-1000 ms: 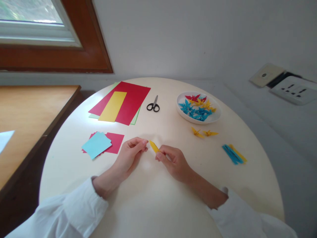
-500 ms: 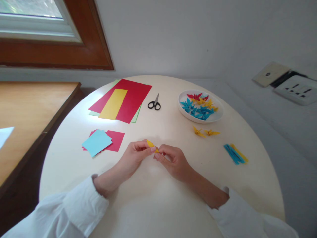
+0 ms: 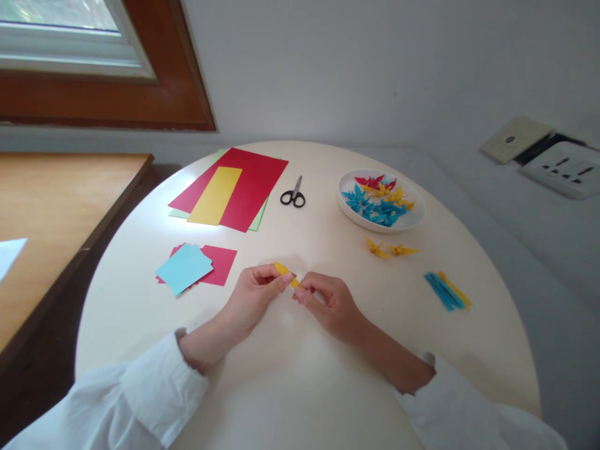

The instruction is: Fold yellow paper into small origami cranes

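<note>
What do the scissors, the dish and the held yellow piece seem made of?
Yellow piece: probably matte paper, given its flat colour and pointed shape. Scissors: grey blades suggest metal; black handles, likely plastic. Dish: smooth, evenly white; plastic or ceramic, unclear.

Our left hand (image 3: pixel 250 297) and right hand (image 3: pixel 332 306) pinch close together

We hold both hands in front of us, fingertips just beside each other. Our left thumb (image 3: pixel 280 283) presses toward a bent index finger, and our right thumb (image 3: pixel 309 300) does likewise, each angled inward. The remaining fingers curl under, partly hidden. Our left wrist (image 3: pixel 201 347) shows bare past a loose white cuff; on the right, more bare forearm (image 3: pixel 398 359) shows. Both arms slant inward from the lower corners.
</note>
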Demonstrator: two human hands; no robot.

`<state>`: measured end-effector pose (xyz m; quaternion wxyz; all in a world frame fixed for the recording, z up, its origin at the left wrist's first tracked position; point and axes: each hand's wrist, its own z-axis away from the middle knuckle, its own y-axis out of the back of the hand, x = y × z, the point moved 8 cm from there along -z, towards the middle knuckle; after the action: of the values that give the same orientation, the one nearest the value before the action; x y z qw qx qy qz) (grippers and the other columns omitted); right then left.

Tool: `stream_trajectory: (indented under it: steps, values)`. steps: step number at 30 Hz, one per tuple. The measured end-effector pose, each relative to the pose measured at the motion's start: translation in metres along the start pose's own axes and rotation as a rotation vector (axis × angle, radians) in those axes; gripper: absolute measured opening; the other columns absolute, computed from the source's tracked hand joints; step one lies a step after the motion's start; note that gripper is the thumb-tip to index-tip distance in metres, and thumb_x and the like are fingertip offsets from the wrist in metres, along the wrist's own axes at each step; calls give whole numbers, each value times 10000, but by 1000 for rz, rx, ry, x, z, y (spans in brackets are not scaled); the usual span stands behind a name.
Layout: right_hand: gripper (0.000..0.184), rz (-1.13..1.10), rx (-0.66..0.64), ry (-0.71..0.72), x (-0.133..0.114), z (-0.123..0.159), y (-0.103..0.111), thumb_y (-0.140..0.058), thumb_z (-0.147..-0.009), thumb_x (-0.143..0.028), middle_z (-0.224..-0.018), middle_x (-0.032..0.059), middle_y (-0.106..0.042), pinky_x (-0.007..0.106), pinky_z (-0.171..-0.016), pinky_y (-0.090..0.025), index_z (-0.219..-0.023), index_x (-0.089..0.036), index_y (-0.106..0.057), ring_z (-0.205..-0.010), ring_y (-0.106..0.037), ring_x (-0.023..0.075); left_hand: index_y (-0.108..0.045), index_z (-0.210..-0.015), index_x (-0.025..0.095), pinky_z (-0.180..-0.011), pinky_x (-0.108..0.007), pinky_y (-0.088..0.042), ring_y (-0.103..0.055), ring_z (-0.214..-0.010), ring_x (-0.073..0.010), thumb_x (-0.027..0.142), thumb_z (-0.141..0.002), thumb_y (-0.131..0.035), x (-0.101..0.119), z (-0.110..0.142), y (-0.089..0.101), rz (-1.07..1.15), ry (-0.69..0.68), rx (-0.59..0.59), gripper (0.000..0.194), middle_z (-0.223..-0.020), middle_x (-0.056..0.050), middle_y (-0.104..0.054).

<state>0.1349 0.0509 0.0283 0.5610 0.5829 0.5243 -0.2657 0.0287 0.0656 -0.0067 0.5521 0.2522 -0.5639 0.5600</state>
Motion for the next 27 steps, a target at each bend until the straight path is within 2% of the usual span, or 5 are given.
stream_trajectory:
  steps: [3, 8, 13, 21, 27]
  values:
    - [209, 6, 7, 12, -2, 0, 1, -495, -790, -228, -587, 5, -599, 232, -576, -422, -597, -173, -554, -567, -551, 111, -672, -605, 146, -644, -232, -398, -528, -646, -104, 325, -670, -720, -1, -1, 0, 9, 2, -17, 197, -638, -6, -600]
    - [186, 16, 14, 29, -2, 2, 3, -476, -745, -174, -574, -4, -583, 223, -571, -414, -565, -174, -526, -557, -539, 105, -657, -581, 132, -631, -192, -401, -505, -638, -79, 297, -632, -755, -2, -8, 13, 167, 6, 78, 198, -627, 0, -589]
    - [184, 20, 13, 31, -1, 2, 4, -468, -739, -181, -565, -10, -581, 220, -560, -409, -562, -178, -518, -547, -533, 103, -664, -682, 111, -624, -188, -423, -516, -629, -76, 272, -690, -717, -4, -14, 12, 277, 51, 3, 170, -667, -17, -595]
    - [184, 24, 14, 12, -1, 2, 4, -466, -729, -173, -550, -18, -572, 216, -548, -402, -549, -182, -505, -534, -525, 100, -640, -797, 117, -553, -159, -422, -515, -564, -50, 223, -726, -687, -3, -12, 10, 361, 64, -18, 136, -678, -10, -606]
    - [184, 20, 10, 12, -1, 2, 4, -465, -727, -173, -554, -19, -575, 220, -553, -401, -548, -182, -507, -535, -525, 102, -526, -1112, 186, -580, -185, -431, -539, -543, -55, 163, -677, -717, 0, -11, 11, 362, 81, 37, 476, -642, 28, -613]
